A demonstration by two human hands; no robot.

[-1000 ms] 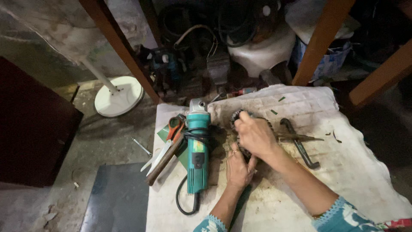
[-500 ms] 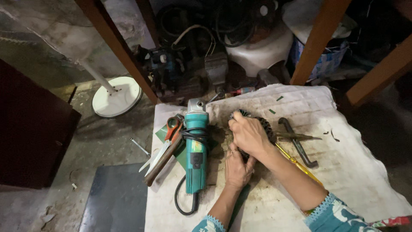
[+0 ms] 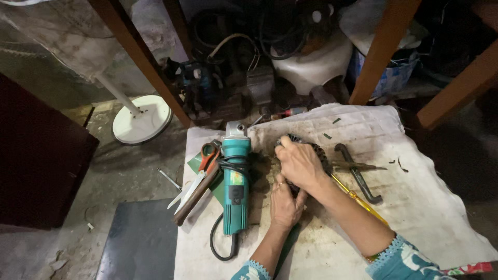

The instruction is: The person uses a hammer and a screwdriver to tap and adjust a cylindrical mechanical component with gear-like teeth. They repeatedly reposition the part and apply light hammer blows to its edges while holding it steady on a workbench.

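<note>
The fingers of the right hand [image 3: 298, 163] are curled down over the top of a dark, ribbed round motor part [image 3: 317, 154], gripping its rim, while the left hand [image 3: 284, 203] sits just below it with fingers pressed against the part's near side — whether they pinch anything underneath I cannot tell, since the right hand covers it. The part lies on the worktop [image 3: 430, 207] right under both palms, on a grimy patch of cloth. To work it well, I'd judge the lower hand should keep bracing firmly so the piece cannot roll, and the upper one should turn or pull in small, even efforts, as the ribs look greasy and slippery. Just to the right of the fingers lie a yellow-handled screwdriver [image 3: 360, 202] and a bent black metal bar [image 3: 358, 179] — both hard, slim and smooth. To the left of the fingers, close by, rests a teal angle grinder [image 3: 235, 189], plastic-bodied with a black cord looped round it, and beyond that orange-handled scissors [image 3: 199, 173] on a green card. The cloth is white, coarse and stained brown. Further off, the concrete floor shows a white round stand base [image 3: 141, 119].
</note>
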